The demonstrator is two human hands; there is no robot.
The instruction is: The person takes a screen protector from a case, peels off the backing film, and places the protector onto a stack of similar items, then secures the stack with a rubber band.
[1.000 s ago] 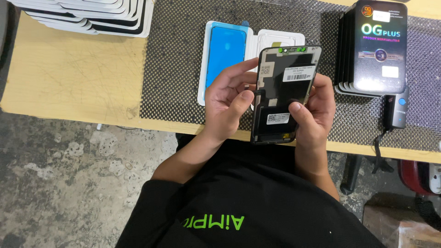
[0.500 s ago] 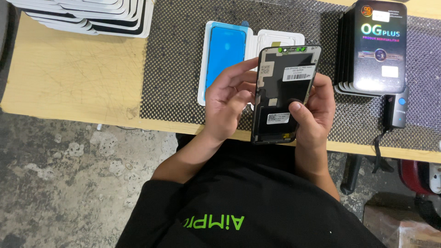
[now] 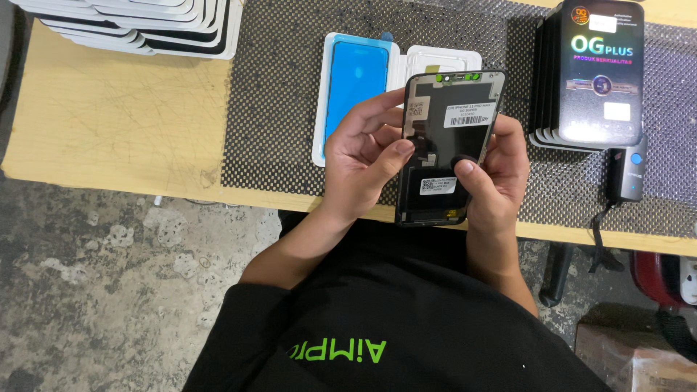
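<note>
At the far left of the wooden surface (image 3: 123, 123), in the top corner, lies a stack of white trays (image 3: 138, 22). To the right of it a dark perforated mat (image 3: 283, 94) covers the surface. On the mat lies an open white tray with a blue film (image 3: 354, 76) in its left half.

Just in front of this tray the left hand (image 3: 363, 156) grips the left edge of the phone screen panel (image 3: 446, 145). Its fingers are curled around the edge, and the thumb is pressed on the back side of the panel near the middle. The panel is held upright above the mat, with the back side turned to the camera; white labels are stuck on it.

The right hand (image 3: 497, 178) holds the right edge, and its thumb presses on the lower middle of the panel. Compared with a second ago, both thumbs have moved only a little and the panel stays in the same place, so the work on the back side is going on, in my judgement.

Further right stands a stack of black boxes (image 3: 592, 72), and just beside it a small black device with a blue button (image 3: 628, 170).
</note>
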